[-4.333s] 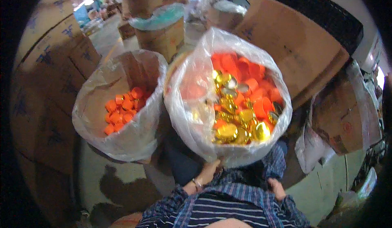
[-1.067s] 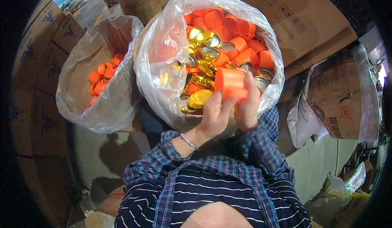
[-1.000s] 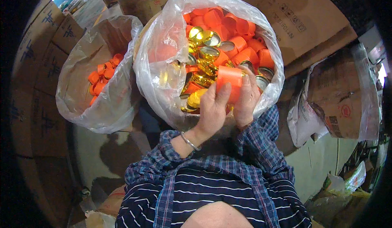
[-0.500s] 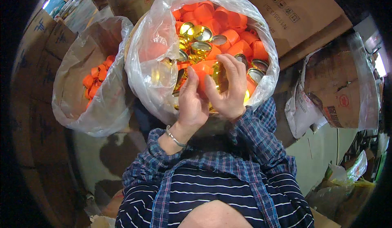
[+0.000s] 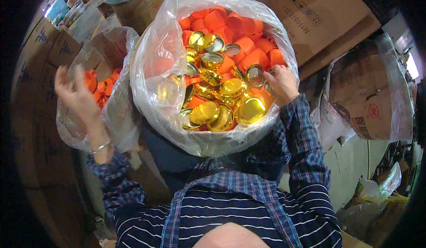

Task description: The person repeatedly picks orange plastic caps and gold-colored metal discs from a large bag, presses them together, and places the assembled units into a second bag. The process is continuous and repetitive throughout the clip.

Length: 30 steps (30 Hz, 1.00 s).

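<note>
Right hand (image 5: pixel 282 83) dips its curled fingers into the big bag (image 5: pixel 155 66) of gold lids (image 5: pixel 250 110) and orange caps (image 5: pixel 235 26) mid-frame, holding nothing I can see, while left hand (image 5: pixel 75 98) spreads open and empty by the smaller, barely filled bag (image 5: pixel 120 110) at left, so much sorting looks left.

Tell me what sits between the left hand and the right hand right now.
In the head view, the near wall of the big clear bag and its gold lids lie between the left hand and the right hand.
</note>
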Tool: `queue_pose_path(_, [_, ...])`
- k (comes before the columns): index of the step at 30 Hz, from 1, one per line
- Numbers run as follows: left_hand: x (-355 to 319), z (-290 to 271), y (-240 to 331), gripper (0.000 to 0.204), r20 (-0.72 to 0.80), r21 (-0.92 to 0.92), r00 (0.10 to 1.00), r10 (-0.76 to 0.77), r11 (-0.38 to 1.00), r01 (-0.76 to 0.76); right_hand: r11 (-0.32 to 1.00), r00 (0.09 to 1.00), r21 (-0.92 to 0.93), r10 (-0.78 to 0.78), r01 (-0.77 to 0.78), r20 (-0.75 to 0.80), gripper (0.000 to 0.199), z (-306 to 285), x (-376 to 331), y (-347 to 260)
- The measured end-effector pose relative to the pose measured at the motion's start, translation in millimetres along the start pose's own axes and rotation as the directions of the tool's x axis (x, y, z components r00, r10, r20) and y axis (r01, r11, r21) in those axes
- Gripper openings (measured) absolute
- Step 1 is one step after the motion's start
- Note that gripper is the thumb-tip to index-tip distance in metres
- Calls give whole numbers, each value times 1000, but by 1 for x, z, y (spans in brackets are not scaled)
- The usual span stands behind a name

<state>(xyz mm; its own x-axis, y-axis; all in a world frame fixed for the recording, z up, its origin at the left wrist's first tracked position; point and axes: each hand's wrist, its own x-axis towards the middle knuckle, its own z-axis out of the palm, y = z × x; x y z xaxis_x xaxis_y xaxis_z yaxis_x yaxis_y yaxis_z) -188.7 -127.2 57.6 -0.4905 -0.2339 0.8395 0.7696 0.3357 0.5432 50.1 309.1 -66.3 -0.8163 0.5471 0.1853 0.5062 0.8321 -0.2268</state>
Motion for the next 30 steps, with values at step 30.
queue_pose_path(30, [-274,372,146,52,792,-570,-125,598,649,-504,281,694,937,632,209,-345,14,7,-6,27])
